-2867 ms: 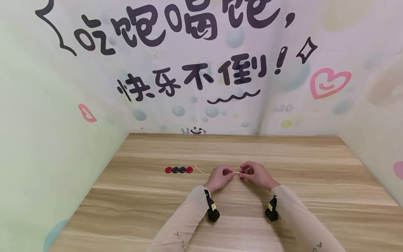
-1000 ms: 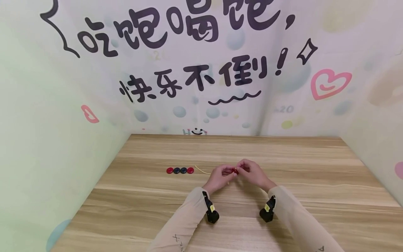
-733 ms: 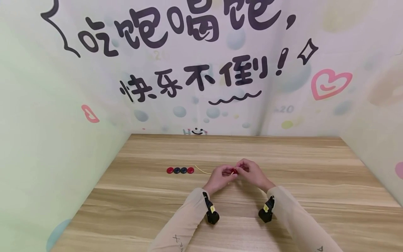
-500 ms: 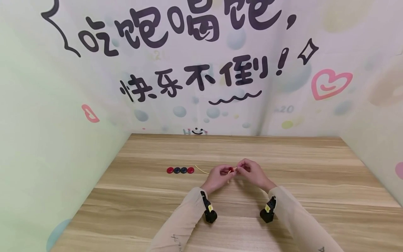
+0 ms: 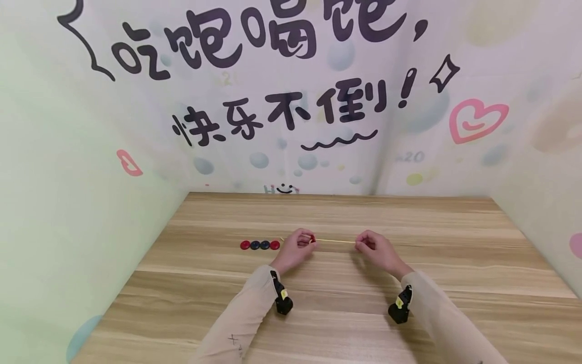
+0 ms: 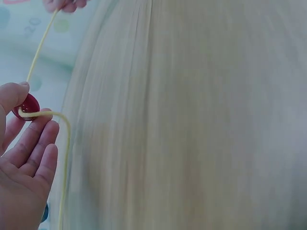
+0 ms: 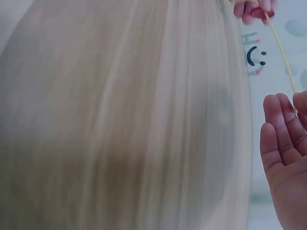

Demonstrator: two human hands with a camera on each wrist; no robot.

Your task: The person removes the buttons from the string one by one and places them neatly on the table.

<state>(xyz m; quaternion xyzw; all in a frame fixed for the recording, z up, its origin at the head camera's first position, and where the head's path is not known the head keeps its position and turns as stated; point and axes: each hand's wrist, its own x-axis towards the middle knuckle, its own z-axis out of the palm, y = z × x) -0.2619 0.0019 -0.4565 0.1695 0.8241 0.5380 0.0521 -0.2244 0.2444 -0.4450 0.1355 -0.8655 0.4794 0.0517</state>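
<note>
My left hand [image 5: 293, 251] pinches a red button [image 6: 30, 104] between thumb and fingers. A thin yellow cord [image 5: 335, 241] passes through the button, and its other part hangs down past the fingers in the left wrist view. To the right, my right hand [image 5: 381, 252] pinches the cord's end between thumb and forefinger. Between the two hands the cord runs straight and taut above the table. In the right wrist view the cord [image 7: 282, 50] slants from the button to the right fingertips.
Left of my left hand, a row of round buttons lies on the wooden table [image 5: 336, 328]: a red one [image 5: 245, 245], two dark blue ones [image 5: 260, 245] and another red one [image 5: 275, 245]. A printed cloth wall [image 5: 345, 167] stands behind the table.
Earlier the hands were close together at the button. Now they have moved apart, the left going left with the button, the right drawing a length of cord out to the right.
</note>
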